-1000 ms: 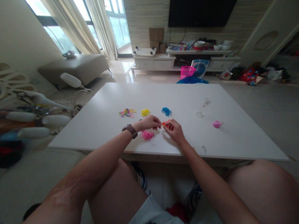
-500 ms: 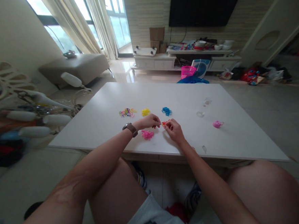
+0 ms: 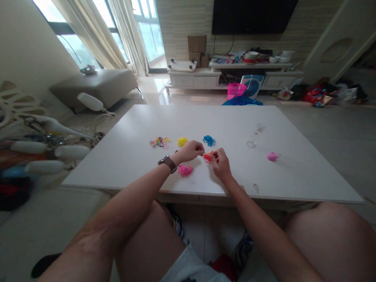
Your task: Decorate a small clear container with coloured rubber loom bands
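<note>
Red, with some orange in it, is the small pile (image 3: 208,157) I have between the two hands on the white counter (image 3: 160,117) in my head view. Taking that pile as the clock's centre, I have the left hand (image 3: 192,149) at ten o'clock, its fingertips just beside the pile's edge, and the right hand (image 3: 221,165) at four, its fingertips at the near side of the pile and covering part of it. Both hands are narrow, fingers drawn in; from here I cannot tell whether either one holds a piece. A blue pile (image 3: 209,140) lies at twelve, a yellow pile (image 3: 182,142) at ten beyond the left hand, and a pink pile (image 3: 185,170) at eight, near the watch (image 3: 168,163). Farther off, I read a mixed-colour pile (image 3: 160,142) between nine and ten, and a pink rounded object (image 3: 273,157) at three, well apart from the right hand.
</note>
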The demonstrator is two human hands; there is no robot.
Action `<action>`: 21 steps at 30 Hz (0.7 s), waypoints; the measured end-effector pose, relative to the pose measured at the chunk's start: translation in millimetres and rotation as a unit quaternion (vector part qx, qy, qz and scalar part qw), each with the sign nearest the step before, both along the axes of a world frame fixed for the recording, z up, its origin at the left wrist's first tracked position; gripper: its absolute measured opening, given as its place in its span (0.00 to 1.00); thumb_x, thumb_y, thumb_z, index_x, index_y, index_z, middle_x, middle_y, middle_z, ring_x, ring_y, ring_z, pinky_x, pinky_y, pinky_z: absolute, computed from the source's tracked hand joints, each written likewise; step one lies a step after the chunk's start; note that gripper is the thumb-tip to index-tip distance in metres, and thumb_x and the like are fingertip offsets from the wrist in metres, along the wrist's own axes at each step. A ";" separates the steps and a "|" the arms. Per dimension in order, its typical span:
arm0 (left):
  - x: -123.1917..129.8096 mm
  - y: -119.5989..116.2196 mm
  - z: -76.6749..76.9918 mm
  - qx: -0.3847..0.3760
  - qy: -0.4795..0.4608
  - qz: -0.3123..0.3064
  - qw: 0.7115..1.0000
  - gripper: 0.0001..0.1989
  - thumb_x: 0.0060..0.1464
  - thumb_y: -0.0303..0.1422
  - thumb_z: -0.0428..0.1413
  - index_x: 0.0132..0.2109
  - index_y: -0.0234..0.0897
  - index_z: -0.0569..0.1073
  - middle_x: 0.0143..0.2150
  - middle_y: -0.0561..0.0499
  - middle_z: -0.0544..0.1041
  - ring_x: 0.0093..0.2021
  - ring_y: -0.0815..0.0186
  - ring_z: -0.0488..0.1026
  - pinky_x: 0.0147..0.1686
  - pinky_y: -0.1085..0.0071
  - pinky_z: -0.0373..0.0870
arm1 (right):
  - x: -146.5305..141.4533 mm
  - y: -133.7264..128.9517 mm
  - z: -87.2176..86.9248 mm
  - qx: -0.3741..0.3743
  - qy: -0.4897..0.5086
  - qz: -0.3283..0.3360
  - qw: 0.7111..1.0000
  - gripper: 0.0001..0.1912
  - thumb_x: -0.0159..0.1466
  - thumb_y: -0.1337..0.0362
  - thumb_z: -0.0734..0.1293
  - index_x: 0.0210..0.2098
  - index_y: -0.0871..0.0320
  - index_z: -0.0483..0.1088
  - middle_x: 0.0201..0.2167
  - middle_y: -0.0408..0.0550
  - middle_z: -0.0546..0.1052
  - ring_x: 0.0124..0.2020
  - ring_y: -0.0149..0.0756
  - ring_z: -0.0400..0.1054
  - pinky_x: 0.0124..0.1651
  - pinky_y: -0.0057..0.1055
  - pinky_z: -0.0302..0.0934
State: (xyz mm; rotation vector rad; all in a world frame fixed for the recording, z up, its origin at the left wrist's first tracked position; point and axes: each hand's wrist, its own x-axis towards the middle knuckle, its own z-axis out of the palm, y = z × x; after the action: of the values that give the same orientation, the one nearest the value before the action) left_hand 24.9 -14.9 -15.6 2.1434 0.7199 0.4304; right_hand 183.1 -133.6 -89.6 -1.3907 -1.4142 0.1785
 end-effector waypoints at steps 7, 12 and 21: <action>5.3 -7.2 -6.7 -0.074 -0.021 -0.013 0.997 0.10 0.53 0.31 0.57 0.38 0.29 0.80 0.27 0.49 0.77 0.25 0.72 0.68 0.27 0.76 0.63 | 0.5 -1.1 1.5 0.007 0.007 0.008 1.000 0.05 0.69 0.63 0.61 0.36 0.55 0.65 0.35 0.44 0.67 0.31 0.33 0.63 0.33 0.31 0.59; 1.7 -7.1 -1.1 -0.112 -0.003 0.024 0.993 0.12 0.54 0.33 0.56 0.37 0.28 0.79 0.29 0.47 0.78 0.25 0.72 0.68 0.26 0.75 0.63 | 1.2 -1.1 0.5 0.003 0.008 0.015 1.000 0.05 0.69 0.63 0.61 0.36 0.55 0.66 0.36 0.44 0.67 0.30 0.32 0.64 0.33 0.31 0.60; -0.2 -7.0 -7.8 -0.109 -0.024 0.007 0.994 0.17 0.54 0.39 0.58 0.42 0.28 0.80 0.29 0.47 0.78 0.25 0.72 0.68 0.26 0.76 0.63 | 0.4 -1.5 2.0 -0.011 -0.005 0.024 1.000 0.07 0.69 0.60 0.62 0.37 0.56 0.68 0.36 0.45 0.68 0.29 0.32 0.63 0.33 0.31 0.60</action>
State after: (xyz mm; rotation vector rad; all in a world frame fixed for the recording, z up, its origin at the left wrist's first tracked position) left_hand 24.7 -21.9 -23.3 1.9191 0.7205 0.3906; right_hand 183.5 -135.1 -87.7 -1.3767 -1.4581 0.2194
